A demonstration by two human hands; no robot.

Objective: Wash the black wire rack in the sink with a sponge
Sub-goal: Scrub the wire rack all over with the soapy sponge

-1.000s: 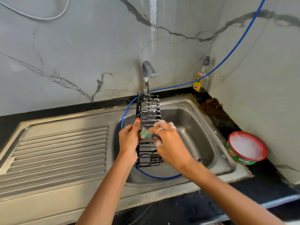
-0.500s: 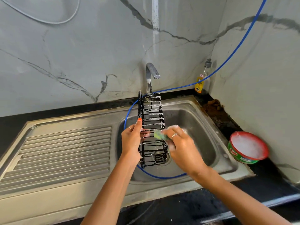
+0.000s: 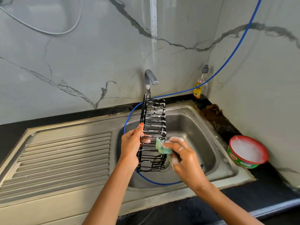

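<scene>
Sponge [image 3: 163,147] shifted right | one rack [image 3: 153,135] in left hand [image 3: 130,146] grip | right hand [image 3: 182,155] grips sponge

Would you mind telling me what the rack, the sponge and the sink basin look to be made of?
Rack: thin metal wire with a glossy black coating, judging by its rigid welded grid; suds streak it.
Sponge: soft foam, green, probably synthetic; it creases in the right hand.
Sink basin: brushed stainless steel, going by its dull grey sheen and pressed shape.
</scene>
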